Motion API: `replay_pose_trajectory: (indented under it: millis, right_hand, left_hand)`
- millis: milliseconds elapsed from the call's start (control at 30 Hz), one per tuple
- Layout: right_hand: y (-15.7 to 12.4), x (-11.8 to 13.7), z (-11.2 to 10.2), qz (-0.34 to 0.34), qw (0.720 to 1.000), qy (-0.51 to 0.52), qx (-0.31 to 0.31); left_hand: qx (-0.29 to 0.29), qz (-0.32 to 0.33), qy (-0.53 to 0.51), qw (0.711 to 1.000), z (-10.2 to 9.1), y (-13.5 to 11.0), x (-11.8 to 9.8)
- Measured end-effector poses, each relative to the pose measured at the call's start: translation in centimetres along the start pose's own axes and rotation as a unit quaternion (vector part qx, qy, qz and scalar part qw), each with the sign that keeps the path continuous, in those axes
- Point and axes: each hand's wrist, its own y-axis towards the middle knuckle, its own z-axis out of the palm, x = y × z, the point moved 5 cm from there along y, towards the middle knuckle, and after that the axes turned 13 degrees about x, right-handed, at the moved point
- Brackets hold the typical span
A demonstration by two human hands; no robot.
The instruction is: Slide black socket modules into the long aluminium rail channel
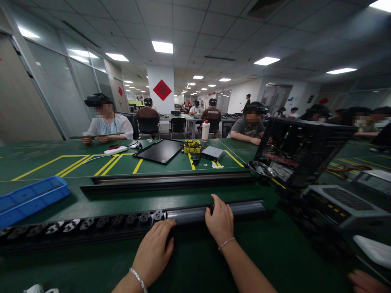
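Note:
A long black channel rail point(186, 215) lies across the table in front of me. Its left stretch holds a row of several black and whitish plug-like pieces point(102, 222); the right stretch shows a bare grey inside. My left hand point(155, 249) is closed over the rail's near edge, its fingertips close to the last piece in the row. Farther right, my right hand point(220, 219) bends over the bare stretch. Something small and dark shows between its thumb and forefinger, too little visible to name.
Two more dark rails point(171, 181) lie beyond. A blue tray point(33, 199) is at left, and a metal bowl point(262, 169) beside an opened computer case point(305, 150) at right. Farther back are a black panel point(160, 150) and a grey box point(212, 153). People sit around.

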Motion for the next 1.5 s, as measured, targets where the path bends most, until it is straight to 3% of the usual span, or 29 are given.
replay_pose_trajectory:
  millis: [533, 1500]
  right_hand:
    - [0.0, -0.4, 0.0, 0.008, 1.0, -0.028, -0.006]
    - [0.1, -1.0, -0.4, 0.027, 0.999, -0.024, -0.002]
  left_hand:
    - [-0.017, 0.003, 0.0, 1.0, -0.3, 0.1, -0.2]
    - [0.003, 0.002, -0.002, 1.0, -0.3, 0.0, -0.2]
